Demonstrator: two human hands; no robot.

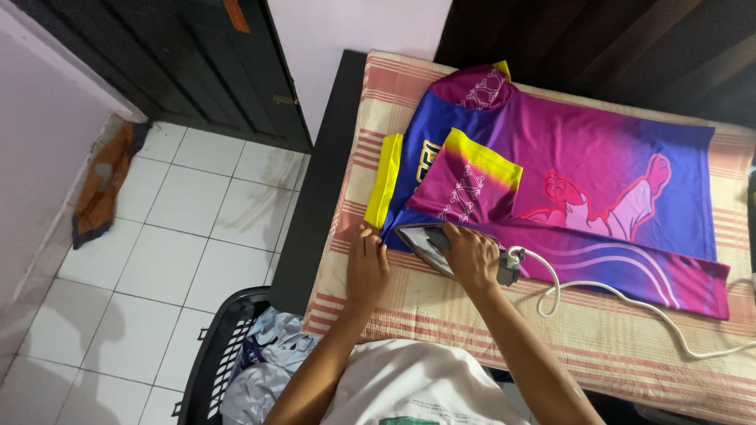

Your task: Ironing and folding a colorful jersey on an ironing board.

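One purple-pink jersey (567, 165) lies folded mid-frame on the striped cloth (472, 323), right hand (470, 256) wrapped tight round the one iron (429, 244) at its lower-left edge. Left hand (367, 264) is flat, fingers pinning the hem just beside it. One black laundry basket (216, 354) of clothes sits bottom left.

On a striped cloth-covered table (472, 315), the right hand (471, 256) grips an electric iron (429, 245) with a white cord (630, 303) on a purple-magenta sports jersey (583, 169), the left hand (367, 264) pinning its edge, beside a black laundry basket (216, 354).
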